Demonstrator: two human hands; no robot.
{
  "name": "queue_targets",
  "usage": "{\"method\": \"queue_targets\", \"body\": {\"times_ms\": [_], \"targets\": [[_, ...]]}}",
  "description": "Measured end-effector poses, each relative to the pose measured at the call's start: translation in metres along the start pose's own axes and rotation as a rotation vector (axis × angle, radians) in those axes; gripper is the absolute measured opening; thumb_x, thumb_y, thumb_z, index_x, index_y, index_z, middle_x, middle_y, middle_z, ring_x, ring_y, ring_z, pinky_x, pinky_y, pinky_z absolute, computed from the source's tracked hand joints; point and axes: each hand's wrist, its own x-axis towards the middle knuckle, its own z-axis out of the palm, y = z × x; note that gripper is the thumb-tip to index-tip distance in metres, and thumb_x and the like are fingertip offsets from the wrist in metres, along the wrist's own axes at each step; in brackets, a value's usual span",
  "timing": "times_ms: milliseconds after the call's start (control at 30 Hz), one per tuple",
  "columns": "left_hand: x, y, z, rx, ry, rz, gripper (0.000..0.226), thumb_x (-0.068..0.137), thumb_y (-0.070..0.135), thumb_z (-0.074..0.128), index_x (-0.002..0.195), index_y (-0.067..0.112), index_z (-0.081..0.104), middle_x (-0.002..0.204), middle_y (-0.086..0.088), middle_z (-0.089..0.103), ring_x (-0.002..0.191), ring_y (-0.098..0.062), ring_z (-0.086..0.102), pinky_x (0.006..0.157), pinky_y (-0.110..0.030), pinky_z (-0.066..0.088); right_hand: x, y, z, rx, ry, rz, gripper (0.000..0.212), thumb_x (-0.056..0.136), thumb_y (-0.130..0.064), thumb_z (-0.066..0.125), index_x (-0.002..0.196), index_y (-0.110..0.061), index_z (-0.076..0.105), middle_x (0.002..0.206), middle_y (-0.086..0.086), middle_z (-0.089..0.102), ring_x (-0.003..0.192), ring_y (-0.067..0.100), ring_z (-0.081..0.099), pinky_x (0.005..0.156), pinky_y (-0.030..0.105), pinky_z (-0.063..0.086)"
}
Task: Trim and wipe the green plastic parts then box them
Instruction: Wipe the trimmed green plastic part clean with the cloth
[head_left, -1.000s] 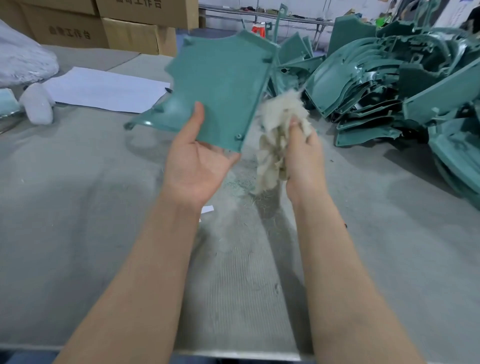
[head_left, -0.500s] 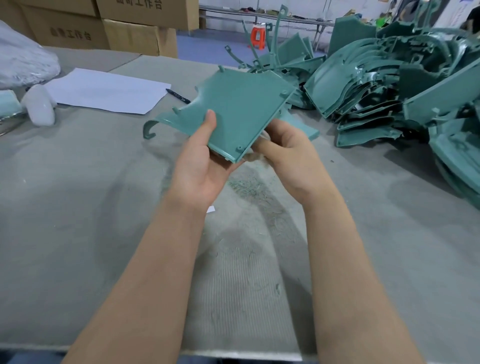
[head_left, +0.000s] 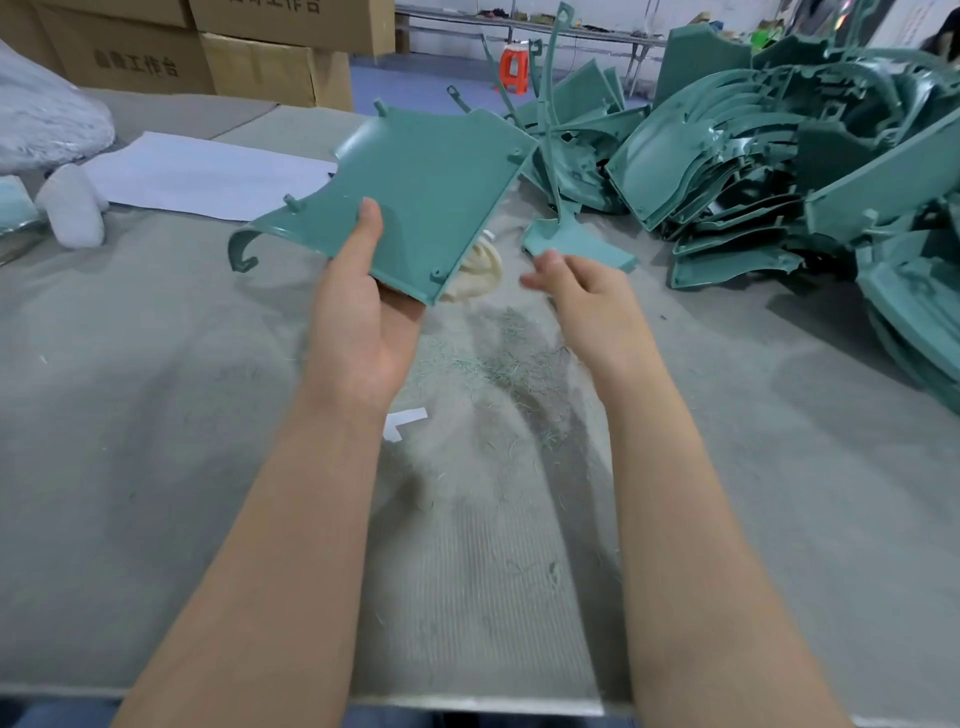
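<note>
1. Midway through a finishing job, a worker's left hand (head_left: 358, 322) grips a green plastic panel (head_left: 415, 197) at 12 o'clock. The thumb presses on the upper face and the fingers are hidden beneath. The panel is raised clear of the grey felt-covered table (head_left: 156, 415).
2. The right hand (head_left: 587, 291) hangs empty at 1 o'clock, fingers loosely curled. It is just short of a small green plastic piece (head_left: 571, 244) lying on the table.
3. A cream cotton rag (head_left: 475, 270) lies on the table at the panel's 5 o'clock corner, partly hidden under it. Fine green shavings (head_left: 498, 358) are scattered at centre, between the two wrists.
4. A heap of green parts (head_left: 779, 156) fills 2 to 3 o'clock. Cardboard boxes (head_left: 260, 52) stand at 11 o'clock, beyond a white paper sheet (head_left: 208, 171) at 10 o'clock.
5. The step in hand looks like a check of the panel between wiping and boxing.
6. To do it well, the worker should turn the panel under the light and look along every edge and peg for leftover flash.
7. The grip should stay at the near corner so the thumb does not smear the face.
8. The thin hooked tab at the panel's 9 o'clock end looks liable to snag, so it needs clearance when the panel is set down.
9. The panel should also be kept off the shavings.
</note>
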Motion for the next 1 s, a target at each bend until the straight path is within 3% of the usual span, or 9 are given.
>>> {"method": "queue_targets", "body": {"times_ms": [67, 167, 300, 400, 500, 600, 700, 800, 1000], "targets": [[-0.003, -0.002, 0.002, 0.037, -0.073, -0.075, 0.025, 0.102, 0.024, 0.042, 0.116, 0.013, 0.060, 0.111, -0.004, 0.070, 0.103, -0.021, 0.065, 0.087, -0.034, 0.053, -0.005, -0.005, 0.005, 0.134, -0.130, -0.097, 0.039, 0.099, -0.027, 0.052, 0.138, -0.021, 0.049, 0.134, -0.010, 0.057, 0.119, 0.001, 0.053, 0.095, 0.019, 0.042], [-0.010, -0.008, 0.009, 0.093, -0.217, -0.249, 0.032, 0.101, 0.027, 0.040, 0.120, 0.008, 0.058, 0.103, -0.005, 0.071, 0.093, -0.019, 0.067, 0.079, -0.028, 0.055, -0.011, -0.007, 0.023, 0.390, -0.280, -0.158, 0.039, 0.087, 0.006, 0.060, 0.124, -0.006, 0.052, 0.102, -0.003, 0.067, 0.085, 0.008, 0.065, 0.074, 0.035, 0.055], [-0.011, -0.012, 0.013, 0.104, -0.212, -0.201, 0.032, 0.103, 0.022, 0.039, 0.125, 0.006, 0.055, 0.116, -0.007, 0.068, 0.107, -0.020, 0.065, 0.096, -0.032, 0.050, -0.005, -0.009, 0.027, 0.279, 0.041, -0.100, 0.031, 0.085, 0.013, 0.053, 0.111, -0.003, 0.055, 0.100, 0.007, 0.067, 0.095, 0.019, 0.066, 0.088, 0.045, 0.055], [-0.006, -0.013, 0.010, 0.221, -0.085, -0.026, 0.024, 0.102, 0.019, 0.044, 0.121, 0.013, 0.056, 0.125, -0.003, 0.064, 0.116, -0.015, 0.061, 0.106, -0.035, 0.043, 0.004, -0.004, 0.005, 0.341, 0.454, 0.018, 0.005, 0.095, -0.012, 0.051, 0.096, -0.017, 0.051, 0.087, -0.005, 0.058, 0.082, 0.011, 0.058, 0.081, 0.035, 0.048], [-0.006, -0.020, 0.011, 0.360, -0.012, 0.053, 0.016, 0.102, 0.019, 0.044, 0.107, 0.021, 0.059, 0.114, 0.001, 0.067, 0.110, -0.015, 0.064, 0.100, -0.035, 0.049, -0.002, -0.007, -0.003, 0.298, 0.684, -0.163, 0.020, 0.093, -0.036, 0.054, 0.089, -0.016, 0.055, 0.093, 0.009, 0.061, 0.079, 0.012, 0.051, 0.075, 0.027, 0.042], [-0.007, -0.026, 0.012, 0.442, -0.025, 0.117, 0.019, 0.101, 0.015, 0.046, 0.099, 0.022, 0.063, 0.105, 0.003, 0.070, 0.109, -0.016, 0.064, 0.098, -0.036, 0.050, -0.014, -0.014, 0.046, -0.106, 0.418, -0.493, 0.034, 0.090, -0.019, 0.057, 0.119, -0.001, 0.056, 0.116, 0.021, 0.057, 0.100, 0.022, 0.051, 0.091, 0.034, 0.041], [-0.006, -0.026, 0.010, 0.358, -0.093, 0.059, 0.019, 0.101, 0.015, 0.045, 0.105, 0.019, 0.064, 0.101, 0.005, 0.073, 0.100, -0.011, 0.067, 0.086, -0.028, 0.054, -0.005, -0.012, 0.057, -0.258, 0.186, -0.479, 0.058, 0.092, 0.001, 0.044, 0.148, -0.009, 0.033, 0.149, 0.013, 0.041, 0.138, 0.027, 0.037, 0.112, 0.049, 0.027], [-0.010, -0.031, 0.013, 0.477, -0.107, 0.034, 0.019, 0.101, 0.017, 0.046, 0.097, 0.021, 0.064, 0.096, 0.005, 0.073, 0.095, -0.012, 0.068, 0.087, -0.031, 0.054, 0.008, 0.002, 0.035, -0.136, 0.252, -0.242, 0.056, 0.095, 0.003, 0.039, 0.149, -0.005, 0.028, 0.156, 0.012, 0.030, 0.144, 0.023, 0.028, 0.117, 0.044, 0.021], [0.002, -0.011, 0.005, 0.183, -0.032, -0.012, 0.026, 0.100, 0.013, 0.045, 0.121, 0.004, 0.057, 0.111, -0.011, 0.067, 0.097, -0.019, 0.068, 0.083, -0.031, 0.056, -0.022, -0.006, 0.073, -0.285, 0.037, -0.547, 0.060, 0.087, 0.000, 0.040, 0.146, -0.005, 0.037, 0.153, 0.013, 0.036, 0.144, 0.029, 0.028, 0.118, 0.052, 0.017]]}}
